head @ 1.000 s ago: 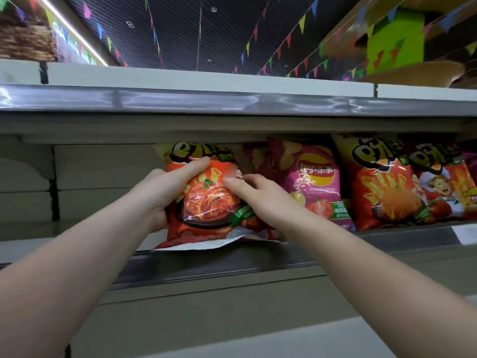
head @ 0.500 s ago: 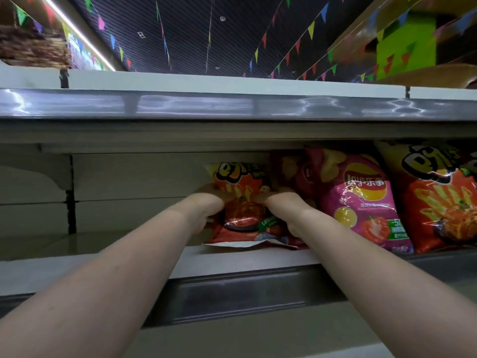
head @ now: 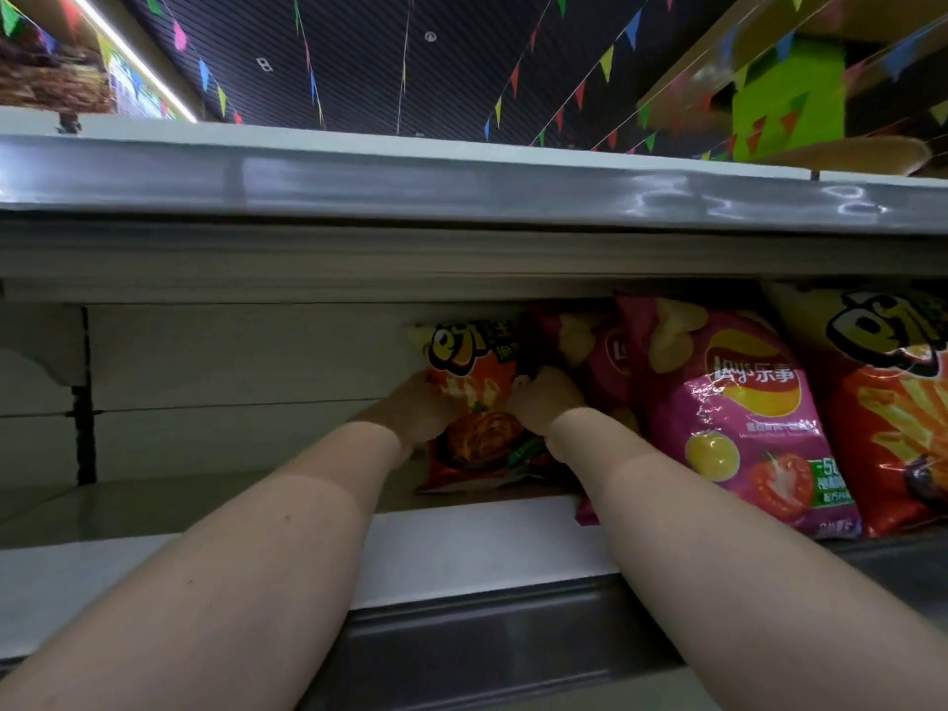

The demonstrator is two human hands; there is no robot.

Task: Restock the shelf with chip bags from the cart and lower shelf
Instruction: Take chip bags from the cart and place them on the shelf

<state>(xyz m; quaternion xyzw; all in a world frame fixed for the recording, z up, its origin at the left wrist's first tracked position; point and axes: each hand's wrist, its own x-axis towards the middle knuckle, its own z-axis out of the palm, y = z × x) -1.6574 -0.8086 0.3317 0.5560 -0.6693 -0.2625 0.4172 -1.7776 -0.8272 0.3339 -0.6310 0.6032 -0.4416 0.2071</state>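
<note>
We hold an orange chip bag (head: pixel 474 402) upright deep on the shelf (head: pixel 482 546), our left hand (head: pixel 418 410) gripping its left edge and our right hand (head: pixel 546 402) its right edge, just beside the pink Lay's bag (head: pixel 738 418) standing to its right.
</note>
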